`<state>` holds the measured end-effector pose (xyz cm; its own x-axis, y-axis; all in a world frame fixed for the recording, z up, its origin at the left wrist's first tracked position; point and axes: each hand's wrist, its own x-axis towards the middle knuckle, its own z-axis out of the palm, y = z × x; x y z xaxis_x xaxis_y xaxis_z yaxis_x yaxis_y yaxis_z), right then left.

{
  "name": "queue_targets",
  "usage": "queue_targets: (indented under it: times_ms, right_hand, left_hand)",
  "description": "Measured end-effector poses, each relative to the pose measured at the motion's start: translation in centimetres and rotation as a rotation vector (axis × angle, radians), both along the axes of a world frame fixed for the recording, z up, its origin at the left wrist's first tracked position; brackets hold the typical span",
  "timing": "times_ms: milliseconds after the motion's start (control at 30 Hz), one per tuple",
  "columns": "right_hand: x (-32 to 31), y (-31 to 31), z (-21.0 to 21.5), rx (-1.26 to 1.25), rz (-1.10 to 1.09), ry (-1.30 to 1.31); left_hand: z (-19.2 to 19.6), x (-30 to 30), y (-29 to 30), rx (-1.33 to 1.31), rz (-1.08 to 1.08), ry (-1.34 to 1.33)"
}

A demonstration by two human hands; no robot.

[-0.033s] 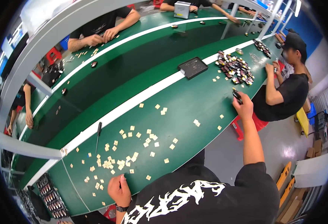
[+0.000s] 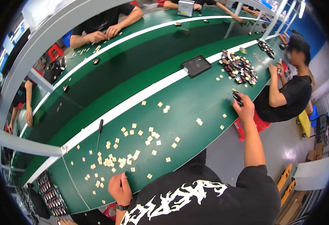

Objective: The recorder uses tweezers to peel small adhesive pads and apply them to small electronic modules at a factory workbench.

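Right hand [image 2: 243,108] grips a small dark case [image 2: 237,97]; left hand [image 2: 120,188] rests curled.

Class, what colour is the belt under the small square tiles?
Dark green belt, white stripe along it; head view.

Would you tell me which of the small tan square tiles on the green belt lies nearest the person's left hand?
The small tan square tile just right of the left hand, at the near belt edge; the other tiles lie farther up the belt.

Black short-sleeved T-shirt [image 2: 209,195] with white lettering, dark wristwatch [image 2: 121,207].
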<state>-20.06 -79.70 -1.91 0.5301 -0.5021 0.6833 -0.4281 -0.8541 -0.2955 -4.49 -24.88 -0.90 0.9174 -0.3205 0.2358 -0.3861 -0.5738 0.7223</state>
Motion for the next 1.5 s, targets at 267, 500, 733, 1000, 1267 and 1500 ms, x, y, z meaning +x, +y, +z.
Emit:
queue_targets:
  times_ms: [267, 500, 733, 1000, 1267, 1500]
  right_hand:
    - [7.1, 18.9, 2.7, -0.052, 0.693, 0.064]
    - [10.7, 27.0, 1.5, -0.135, 1.111, 0.197]
    - [12.1, 28.2, 1.6, -0.139, 1.149, 0.271]
    - [11.5, 26.6, 1.7, -0.040, 1.037, 0.326]
    - [10.9, 28.1, 2.6, 0.011, 0.919, 0.337]
    - [11.6, 31.7, 3.4, 0.273, 0.965, 0.414]
  left_hand:
    - [3.5, 0.9, -4.4, -0.696, -0.295, 0.902]
    - [1.7, 3.6, -7.4, -1.040, -0.459, 1.467]
    - [1.0, 3.4, -5.6, -1.199, -0.292, 1.502]
    - [0.5, 3.2, -4.8, -1.246, -0.223, 1.438]
    - [1.3, 2.7, -4.7, -1.280, -0.206, 1.388]
    - [1.4, 2.1, -4.5, -1.253, -0.229, 1.320]
